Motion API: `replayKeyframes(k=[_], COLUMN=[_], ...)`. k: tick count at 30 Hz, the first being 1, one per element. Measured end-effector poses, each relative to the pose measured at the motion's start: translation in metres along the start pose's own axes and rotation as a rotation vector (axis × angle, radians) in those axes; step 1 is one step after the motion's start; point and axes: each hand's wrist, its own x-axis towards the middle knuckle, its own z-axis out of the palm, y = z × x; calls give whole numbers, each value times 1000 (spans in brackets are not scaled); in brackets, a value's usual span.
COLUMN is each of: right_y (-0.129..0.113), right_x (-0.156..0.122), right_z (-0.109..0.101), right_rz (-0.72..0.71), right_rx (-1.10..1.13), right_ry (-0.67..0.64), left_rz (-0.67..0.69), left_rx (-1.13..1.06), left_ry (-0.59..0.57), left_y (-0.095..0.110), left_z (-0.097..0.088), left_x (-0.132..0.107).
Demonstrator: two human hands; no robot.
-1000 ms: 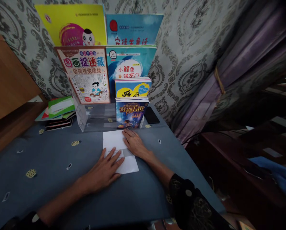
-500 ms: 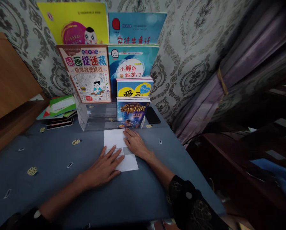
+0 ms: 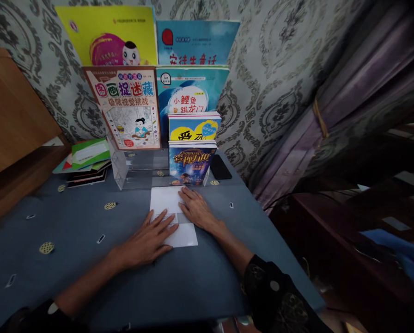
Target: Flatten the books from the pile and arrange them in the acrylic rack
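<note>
White paper (image 3: 166,199) lies on the blue tablecloth in front of the book stand, and a lower white piece (image 3: 184,235) shows beneath my fingers. Faint printed lines are visible between them; I cannot tell whether this is one folded sheet or separate ones. My left hand (image 3: 149,240) rests flat across the lower left part with its fingers spread. On the upper right edge lies my right hand (image 3: 197,209), fingers stretched forward and thumb apart. Its fingertips are just short of the dark blue book (image 3: 190,164). Both palms face down and cover some of the paper.
A clear stand (image 3: 119,169) holds several upright books, including a brown-bordered picture book (image 3: 125,108). Left of it sits a pile of booklets (image 3: 89,155). A black phone-like slab (image 3: 221,167) lies to its right. The tablecloth's right edge (image 3: 279,231) drops off beside dark furniture.
The lower white piece has shifted very slightly left under my hands. Both hands stay spread on the paper, nearly where they were.
</note>
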Motion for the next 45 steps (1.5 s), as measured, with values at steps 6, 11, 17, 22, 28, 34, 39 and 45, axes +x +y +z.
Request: replayKeyframes(k=[6, 11, 17, 22, 28, 34, 39, 45], right_y=[-2, -4, -6, -7, -7, 0, 11, 18], right_x=[-1, 0, -1, -2, 0, 4, 9, 11], right_z=[-4, -5, -2, -1, -2, -14, -16, -9], right_rz=[9, 26, 47, 39, 36, 13, -7, -42], right_rx=[1, -3, 12, -14, -24, 46, 157, 198], right_ry=[-17, -28, -26, -15, -15, -57, -54, -42], left_rz=[-99, -313, -278, -205, -173, -94, 25, 134], left_rx=[-46, -4, -23, -38, 4, 7, 2, -23], left_ry=[-24, 72, 115, 118, 135, 104, 92, 64], left_y=[-32, -80, -92, -71, -52, -42, -29, -13], left_z=[-5, -8, -16, -18, -17, -16, -10, -6], left_x=[5, 22, 25, 0, -16, 10, 44, 73])
